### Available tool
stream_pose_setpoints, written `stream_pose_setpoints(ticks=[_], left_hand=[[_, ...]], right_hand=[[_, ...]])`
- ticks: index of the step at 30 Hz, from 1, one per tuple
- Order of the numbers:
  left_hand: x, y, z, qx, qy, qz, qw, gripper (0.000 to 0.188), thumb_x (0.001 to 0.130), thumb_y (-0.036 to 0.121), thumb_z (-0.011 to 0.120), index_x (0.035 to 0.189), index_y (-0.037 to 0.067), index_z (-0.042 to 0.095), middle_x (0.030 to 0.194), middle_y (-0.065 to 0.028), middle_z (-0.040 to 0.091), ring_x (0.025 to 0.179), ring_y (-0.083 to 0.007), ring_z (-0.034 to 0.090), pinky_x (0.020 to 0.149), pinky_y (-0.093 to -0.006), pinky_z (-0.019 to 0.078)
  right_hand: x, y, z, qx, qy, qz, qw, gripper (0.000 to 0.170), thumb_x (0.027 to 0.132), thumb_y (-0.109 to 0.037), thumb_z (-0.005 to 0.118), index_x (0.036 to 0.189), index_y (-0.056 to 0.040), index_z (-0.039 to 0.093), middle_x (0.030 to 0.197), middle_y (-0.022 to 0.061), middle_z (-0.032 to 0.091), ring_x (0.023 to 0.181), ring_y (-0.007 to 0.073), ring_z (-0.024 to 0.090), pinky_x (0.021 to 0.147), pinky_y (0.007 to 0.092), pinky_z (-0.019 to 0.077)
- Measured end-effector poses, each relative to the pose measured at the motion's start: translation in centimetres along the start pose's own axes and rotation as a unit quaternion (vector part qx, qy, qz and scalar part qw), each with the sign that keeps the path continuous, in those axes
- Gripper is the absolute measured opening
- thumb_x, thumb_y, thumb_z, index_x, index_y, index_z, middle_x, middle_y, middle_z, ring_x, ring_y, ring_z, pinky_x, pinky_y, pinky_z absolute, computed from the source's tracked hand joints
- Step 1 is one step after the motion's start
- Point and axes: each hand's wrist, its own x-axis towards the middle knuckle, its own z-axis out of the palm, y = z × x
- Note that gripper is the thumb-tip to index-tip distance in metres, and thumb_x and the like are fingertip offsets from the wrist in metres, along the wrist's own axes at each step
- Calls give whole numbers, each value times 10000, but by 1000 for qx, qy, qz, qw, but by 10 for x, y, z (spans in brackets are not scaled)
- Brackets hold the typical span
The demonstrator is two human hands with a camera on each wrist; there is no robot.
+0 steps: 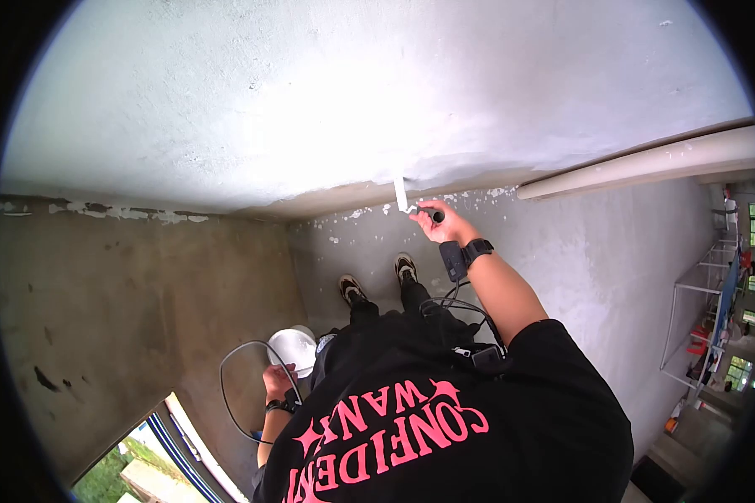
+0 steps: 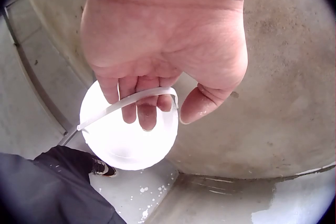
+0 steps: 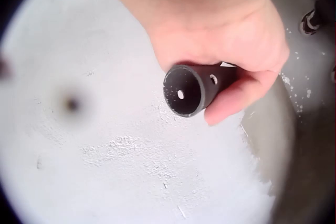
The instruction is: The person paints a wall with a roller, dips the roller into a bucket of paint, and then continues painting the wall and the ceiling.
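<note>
Left hand (image 2: 163,50) hooks a bucket's (image 2: 126,158) bail (image 2: 107,111)—contents lost in glare—right hand (image 3: 228,50) grips black handle (image 3: 222,79).

We list: one white wall (image 1: 562,50), glaring at its middle; one bare brown-grey wall (image 1: 101,293), dark-marked; one grey floor (image 1: 545,260), white-spattered near the white wall; one long pale pipe-like length (image 1: 646,170) at right; one window opening at lower left, greenery (image 1: 101,479) beyond; far right, one metal frame (image 1: 698,288) and small bright windows (image 1: 738,373).
</note>
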Motion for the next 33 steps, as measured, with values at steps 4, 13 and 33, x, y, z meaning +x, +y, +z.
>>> stream_pose_setpoints(ticks=[4, 13, 33], left_hand=[[-5, 0, 4, 16, -9, 4, 1000, 316, 779, 195, 467, 809, -97, 584, 730, -210, 611, 624, -300, 529, 564, -396, 439], [12, -1, -6, 9, 6, -8, 1000, 340, 769, 209, 467, 815, -99, 605, 762, -219, 625, 643, -319, 534, 587, -430, 455], [19, 11, -11, 25, -42, -15, 999, 279, 795, 189, 482, 860, -74, 548, 853, -201, 622, 717, -309, 564, 736, -455, 481]], right_hand=[[-5, 9, 0, -15, 11, -58, 998, 550, 782, -102, 717, 1225, 88, 453, 693, 14, 582, 593, 82, 602, 493, 158, 501], [-12, 2, 2, 10, -29, 2, 1000, 589, 778, -90, 708, 1265, 92, 430, 696, 15, 569, 597, 81, 592, 486, 155, 485], [8, -18, -8, -445, 254, -232, 827, 186, 853, -106, 608, 812, 61, 537, 650, 110, 538, 467, 215, 539, 375, 347, 440]])
